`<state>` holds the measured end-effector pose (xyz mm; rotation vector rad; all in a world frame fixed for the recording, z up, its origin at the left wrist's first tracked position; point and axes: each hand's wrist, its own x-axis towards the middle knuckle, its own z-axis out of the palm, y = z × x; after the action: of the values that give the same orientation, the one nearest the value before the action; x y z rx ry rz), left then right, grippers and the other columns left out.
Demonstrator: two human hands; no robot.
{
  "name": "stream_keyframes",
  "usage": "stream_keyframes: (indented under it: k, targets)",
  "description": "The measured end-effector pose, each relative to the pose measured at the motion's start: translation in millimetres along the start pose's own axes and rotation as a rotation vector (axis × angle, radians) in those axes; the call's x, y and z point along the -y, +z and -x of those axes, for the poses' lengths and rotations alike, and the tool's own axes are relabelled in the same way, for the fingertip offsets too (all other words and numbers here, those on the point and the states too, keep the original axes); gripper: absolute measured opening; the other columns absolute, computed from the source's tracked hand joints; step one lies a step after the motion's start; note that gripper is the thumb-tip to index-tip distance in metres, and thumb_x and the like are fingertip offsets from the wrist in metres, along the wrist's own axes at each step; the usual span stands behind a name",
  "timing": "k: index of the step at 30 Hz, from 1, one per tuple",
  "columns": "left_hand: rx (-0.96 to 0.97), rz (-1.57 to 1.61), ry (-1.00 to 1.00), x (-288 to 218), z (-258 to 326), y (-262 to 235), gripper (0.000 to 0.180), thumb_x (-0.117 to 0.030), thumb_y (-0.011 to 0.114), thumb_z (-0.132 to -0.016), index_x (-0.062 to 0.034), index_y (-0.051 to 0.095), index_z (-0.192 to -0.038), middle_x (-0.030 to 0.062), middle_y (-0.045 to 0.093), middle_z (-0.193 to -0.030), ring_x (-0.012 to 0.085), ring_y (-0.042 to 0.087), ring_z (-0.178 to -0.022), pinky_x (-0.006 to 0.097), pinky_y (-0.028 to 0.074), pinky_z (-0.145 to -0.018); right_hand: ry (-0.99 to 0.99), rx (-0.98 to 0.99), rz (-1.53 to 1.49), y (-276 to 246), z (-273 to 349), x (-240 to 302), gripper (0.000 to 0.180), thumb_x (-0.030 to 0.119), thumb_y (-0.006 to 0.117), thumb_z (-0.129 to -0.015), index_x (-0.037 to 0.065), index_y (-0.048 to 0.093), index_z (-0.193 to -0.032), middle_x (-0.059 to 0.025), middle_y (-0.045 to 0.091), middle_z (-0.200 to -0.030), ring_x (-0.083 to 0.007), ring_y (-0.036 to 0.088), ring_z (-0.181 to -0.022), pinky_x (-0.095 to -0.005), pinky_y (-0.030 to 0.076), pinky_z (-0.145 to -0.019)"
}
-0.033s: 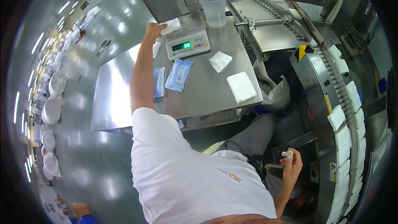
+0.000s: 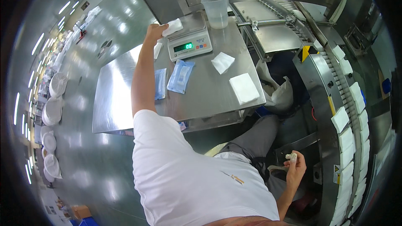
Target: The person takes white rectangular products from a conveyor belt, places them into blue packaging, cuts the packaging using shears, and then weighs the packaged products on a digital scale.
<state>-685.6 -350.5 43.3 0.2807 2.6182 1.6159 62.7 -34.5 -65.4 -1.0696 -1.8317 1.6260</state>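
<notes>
My left hand reaches to the far side of the metal table and is closed on the edge of a folded white sheet, held over the plate of a digital scale. Another white sheet shows partly behind my left forearm. Low at the right, beside the conveyor machine, my right hand has curled fingers with pale, translucent coverings at the tips; whether it holds anything I cannot make out.
On the metal table lie two blue-white packets, a loose white sheet and a white stack. A plastic jug stands behind the scale. Rows of white folded pieces line the conveyor at right; a white bag sits below.
</notes>
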Motion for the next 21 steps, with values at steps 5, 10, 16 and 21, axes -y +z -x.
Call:
stream_keyframes:
  k: [5, 10, 16, 21]
  targets:
    - [0.036, 0.343, -0.220, 9, 6, 5, 0.067, -0.049, 0.083, -0.085, 0.0042, 0.066, -0.123, 0.0222, 0.064, -0.117, 0.0303, 0.069, -0.094, 0.040, 0.063, -0.082, 0.033, -0.060, 0.043, -11, -1, -33, 0.024, 0.020, 0.060, -0.106, 0.003, 0.065, -0.121, -0.0054, 0.070, -0.095, -0.0098, 0.067, -0.072, -0.0228, 0.051, -0.062]
    - [0.025, 0.389, -0.292, 25, 7, -4, 0.083, -0.054, 0.085, -0.081, 0.0026, 0.058, -0.134, 0.0235, 0.057, -0.126, 0.0311, 0.067, -0.100, 0.042, 0.063, -0.087, 0.048, -0.011, 0.098, -7, -6, -24, 0.023, 0.018, 0.060, -0.106, 0.002, 0.065, -0.121, -0.0051, 0.070, -0.096, -0.0095, 0.065, -0.073, -0.0232, 0.051, -0.064]
    - [0.026, 0.365, -0.274, 18, 13, -1, 0.085, -0.056, 0.088, -0.076, 0.0021, 0.057, -0.130, 0.0182, 0.059, -0.117, 0.0282, 0.068, -0.093, 0.040, 0.063, -0.085, 0.072, 0.014, 0.091, -1, -6, -26, 0.022, 0.015, 0.059, -0.105, 0.002, 0.065, -0.121, -0.0061, 0.068, -0.097, -0.0101, 0.065, -0.076, -0.0242, 0.052, -0.067]
    - [-0.008, 0.298, -0.262, 20, 9, -7, 0.090, -0.055, 0.090, -0.074, 0.0071, 0.055, -0.127, 0.0202, 0.059, -0.119, 0.0298, 0.069, -0.096, 0.039, 0.064, -0.083, 0.108, -0.001, 0.116, 0, -1, -21, 0.022, 0.013, 0.060, -0.104, 0.001, 0.064, -0.121, -0.0065, 0.068, -0.097, -0.0107, 0.065, -0.077, -0.0248, 0.052, -0.068]
